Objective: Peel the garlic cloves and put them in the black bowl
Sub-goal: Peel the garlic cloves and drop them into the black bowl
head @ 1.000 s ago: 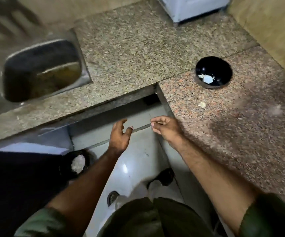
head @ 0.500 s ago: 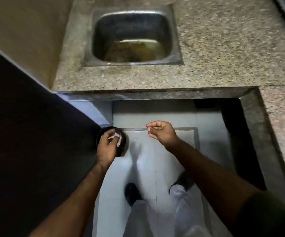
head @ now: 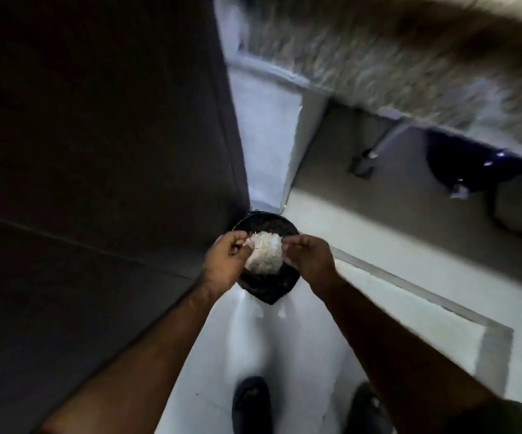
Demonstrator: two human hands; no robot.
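A black-lined bin [head: 269, 288] stands on the floor with a heap of white garlic peels [head: 266, 253] in it. My left hand [head: 227, 261] hovers over the bin's left rim, its fingertips pinching a small white scrap of peel. Over the right rim is my right hand [head: 310, 260], fingers curled together; I see nothing in them. Neither the black bowl nor any garlic clove is in view.
A dark wall or cabinet side [head: 97, 151] fills the left. The blurred granite counter [head: 410, 57] runs across the top right, with a dark blue vessel [head: 460, 166] under it. My two dark shoes [head: 250, 402] stand on the pale tiled floor [head: 378, 292].
My view has swung down and left from the counter to the floor bin. Both hands have moved over the bin, the right one joining the left.
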